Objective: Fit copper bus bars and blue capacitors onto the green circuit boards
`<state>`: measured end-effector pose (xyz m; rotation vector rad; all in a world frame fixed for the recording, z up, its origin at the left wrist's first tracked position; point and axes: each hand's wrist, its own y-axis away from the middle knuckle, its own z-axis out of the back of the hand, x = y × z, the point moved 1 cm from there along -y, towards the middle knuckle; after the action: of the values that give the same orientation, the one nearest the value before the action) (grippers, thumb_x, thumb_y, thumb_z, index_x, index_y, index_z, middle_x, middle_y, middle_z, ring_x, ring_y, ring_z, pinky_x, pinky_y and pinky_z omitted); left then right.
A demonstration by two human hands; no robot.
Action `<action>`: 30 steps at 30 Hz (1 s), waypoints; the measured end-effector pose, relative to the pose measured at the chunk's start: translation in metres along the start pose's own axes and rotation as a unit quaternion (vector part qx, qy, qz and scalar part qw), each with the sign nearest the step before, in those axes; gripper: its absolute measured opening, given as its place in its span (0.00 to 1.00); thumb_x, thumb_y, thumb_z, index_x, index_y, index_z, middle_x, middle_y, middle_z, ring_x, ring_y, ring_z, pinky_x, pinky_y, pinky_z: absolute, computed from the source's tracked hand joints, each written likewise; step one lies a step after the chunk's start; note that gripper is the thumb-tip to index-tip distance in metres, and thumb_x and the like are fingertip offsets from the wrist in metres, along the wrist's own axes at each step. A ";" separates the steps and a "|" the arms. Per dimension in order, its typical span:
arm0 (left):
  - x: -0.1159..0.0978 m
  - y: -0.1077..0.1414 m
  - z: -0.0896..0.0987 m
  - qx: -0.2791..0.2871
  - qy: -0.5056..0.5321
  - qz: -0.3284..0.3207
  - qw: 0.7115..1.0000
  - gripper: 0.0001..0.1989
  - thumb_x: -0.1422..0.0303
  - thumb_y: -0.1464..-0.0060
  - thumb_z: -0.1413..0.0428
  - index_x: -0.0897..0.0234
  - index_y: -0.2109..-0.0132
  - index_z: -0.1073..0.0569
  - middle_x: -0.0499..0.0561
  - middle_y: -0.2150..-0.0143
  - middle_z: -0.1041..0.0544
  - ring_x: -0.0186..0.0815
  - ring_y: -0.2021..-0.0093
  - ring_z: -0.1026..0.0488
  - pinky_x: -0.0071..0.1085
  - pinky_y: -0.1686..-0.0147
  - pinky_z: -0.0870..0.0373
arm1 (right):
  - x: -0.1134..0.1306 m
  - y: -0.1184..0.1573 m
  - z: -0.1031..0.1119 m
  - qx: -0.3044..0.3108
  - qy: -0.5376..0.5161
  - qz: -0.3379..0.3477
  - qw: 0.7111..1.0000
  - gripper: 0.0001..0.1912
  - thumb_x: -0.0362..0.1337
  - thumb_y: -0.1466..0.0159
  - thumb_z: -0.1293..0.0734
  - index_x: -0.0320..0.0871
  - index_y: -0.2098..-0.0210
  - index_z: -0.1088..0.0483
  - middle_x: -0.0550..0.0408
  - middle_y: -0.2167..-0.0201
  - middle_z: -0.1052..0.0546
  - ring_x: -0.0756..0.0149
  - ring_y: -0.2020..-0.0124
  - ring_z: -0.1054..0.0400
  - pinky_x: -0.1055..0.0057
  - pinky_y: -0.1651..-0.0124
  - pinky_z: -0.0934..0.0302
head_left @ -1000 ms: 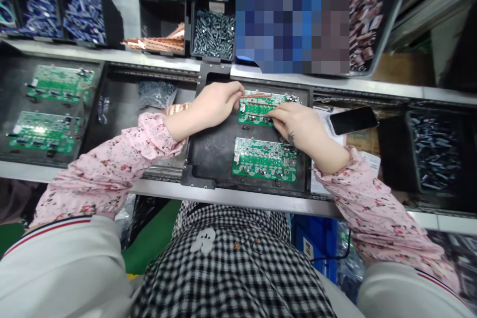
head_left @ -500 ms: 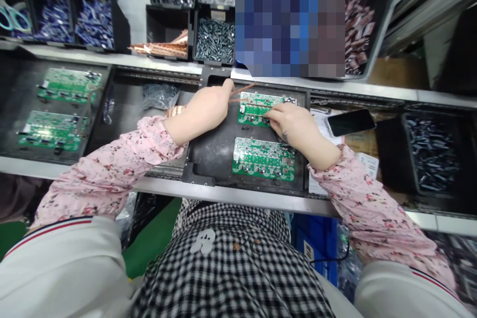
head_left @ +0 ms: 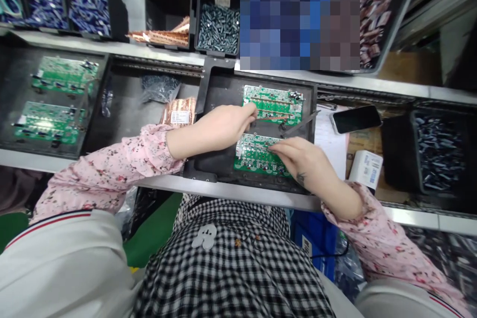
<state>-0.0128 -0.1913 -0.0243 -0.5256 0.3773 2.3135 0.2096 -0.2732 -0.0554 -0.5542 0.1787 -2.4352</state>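
Observation:
In the head view, my left hand (head_left: pixel 236 121) pinches a thin copper strip (head_left: pixel 275 118), which sticks out to the right over the upper green circuit board (head_left: pixel 267 93). Another narrow copper-coloured strip (head_left: pixel 278 103) seems to lie along that board. My right hand (head_left: pixel 303 161) is closed in a pinch at the top of the lower circuit board (head_left: pixel 253 156); whatever its fingertips hold is too small to make out. Both boards rest in a black tray (head_left: pixel 216 159). A grey strap-like bar (head_left: pixel 302 123) crosses the tray's right side between the boards.
On the left, another tray (head_left: pixel 65 97) carries two boards. A labelled copper-strip bundle (head_left: pixel 179 112) and a plastic bag (head_left: pixel 158 88) lie between trays. Parts bins (head_left: pixel 219 27) line the back. A phone (head_left: pixel 357 119), a white box (head_left: pixel 367 169) and a dark bin (head_left: pixel 441 151) are right.
My left hand has moved right and down with copper strip in its fingers. My right hand has left the upper board and come down to the lower one. The grey bar now shows.

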 end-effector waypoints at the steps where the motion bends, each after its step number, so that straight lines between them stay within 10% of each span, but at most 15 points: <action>1: 0.003 0.002 0.000 0.004 0.007 0.007 1.000 0.13 0.69 0.31 0.58 0.68 0.51 0.31 0.54 0.63 0.22 0.38 0.66 0.25 0.31 0.63 0.34 | -0.001 0.006 -0.004 0.004 0.006 0.003 1.000 0.11 0.32 0.31 0.39 0.42 0.58 0.24 0.49 0.62 0.20 0.63 0.63 0.27 0.67 0.58 0.30; 30: 0.004 0.009 0.002 0.039 -0.016 0.065 0.997 0.13 0.69 0.32 0.57 0.67 0.52 0.29 0.52 0.66 0.23 0.38 0.67 0.26 0.31 0.63 0.36 | 0.003 0.007 -0.013 0.047 0.081 0.028 0.995 0.14 0.28 0.32 0.41 0.41 0.54 0.26 0.48 0.61 0.21 0.60 0.63 0.31 0.66 0.59 0.34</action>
<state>-0.0222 -0.1941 -0.0235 -0.4368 0.4968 2.4182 0.2060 -0.2802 -0.0678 -0.3055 0.1429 -2.4202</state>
